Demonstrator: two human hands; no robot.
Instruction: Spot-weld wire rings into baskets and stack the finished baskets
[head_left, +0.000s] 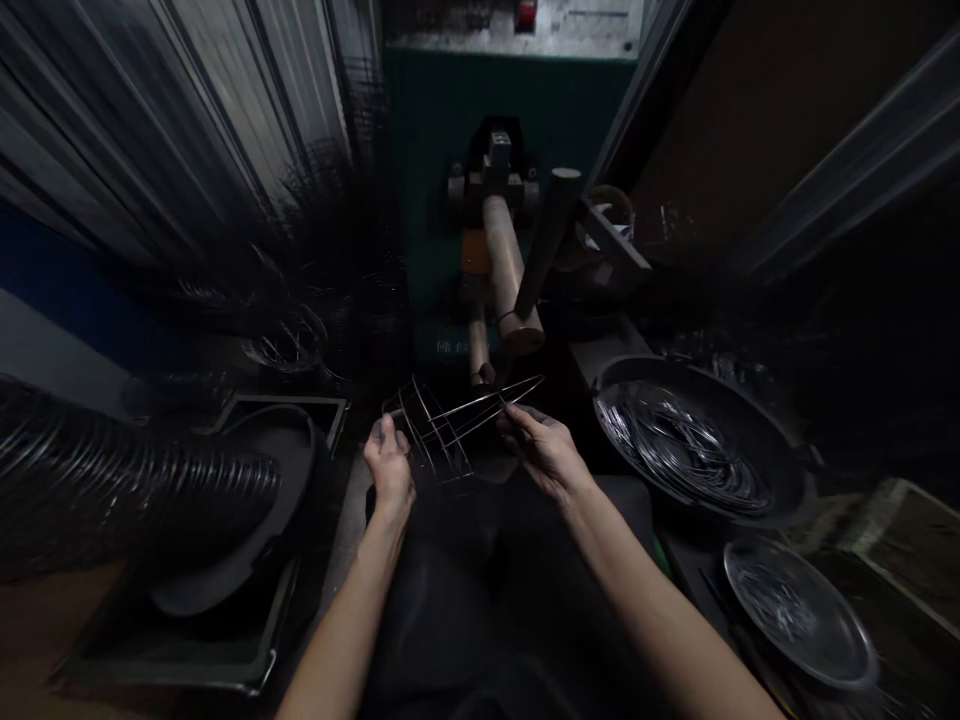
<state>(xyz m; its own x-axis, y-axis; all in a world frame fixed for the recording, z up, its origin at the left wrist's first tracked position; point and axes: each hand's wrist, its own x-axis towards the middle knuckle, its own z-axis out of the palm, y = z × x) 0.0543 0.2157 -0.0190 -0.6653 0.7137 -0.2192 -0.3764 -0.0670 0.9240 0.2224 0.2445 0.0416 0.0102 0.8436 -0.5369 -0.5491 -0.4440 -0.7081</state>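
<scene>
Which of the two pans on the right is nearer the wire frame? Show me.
The large pan, holding long curved wires; the small pan, with short pieces, sits farther from the wire frame.

Around us the light is dim, with the right side deep in shadow. Pale ribbed sheeting (251, 90) stands at upper left, above a blue panel (82, 285). At upper right we see a dark brown surface (795, 110), with a grey diagonal strip (874, 155) beside it.
</scene>
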